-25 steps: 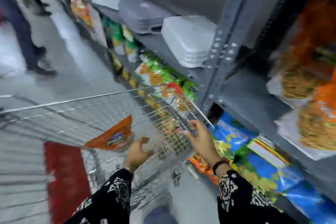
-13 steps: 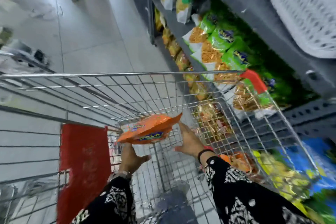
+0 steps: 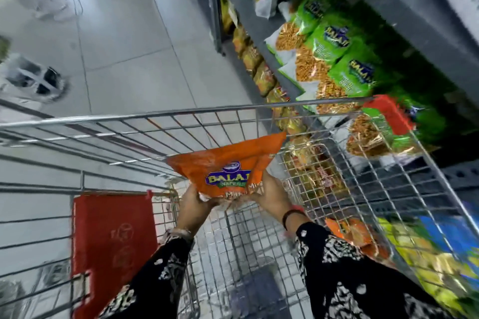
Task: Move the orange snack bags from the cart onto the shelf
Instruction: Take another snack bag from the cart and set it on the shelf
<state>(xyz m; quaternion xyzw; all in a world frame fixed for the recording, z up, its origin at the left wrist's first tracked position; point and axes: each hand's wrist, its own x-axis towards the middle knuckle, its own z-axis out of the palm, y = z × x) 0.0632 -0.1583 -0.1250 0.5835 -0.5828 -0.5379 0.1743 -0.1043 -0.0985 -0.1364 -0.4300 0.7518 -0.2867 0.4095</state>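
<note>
An orange snack bag (image 3: 228, 163) with a blue and green label is held above the wire cart (image 3: 181, 115). My left hand (image 3: 193, 206) grips its lower left corner and my right hand (image 3: 272, 195) grips its lower right edge. The bag tilts up and away from me, over the cart's basket. The grey metal shelf (image 3: 404, 8) runs along the right side of the cart. More orange bags (image 3: 355, 234) show beyond the cart's right wall, low on the shelving.
Green snack bags (image 3: 334, 41) fill the shelf to the right, with yellow and blue bags (image 3: 440, 254) lower down. The cart's red child-seat flap (image 3: 111, 241) is at lower left. Tiled aisle floor (image 3: 116, 33) stretches ahead and left.
My view has dropped from the shelf to the cart. My right hand has joined my left on the orange bag, and the bag has turned so its label faces me.
</note>
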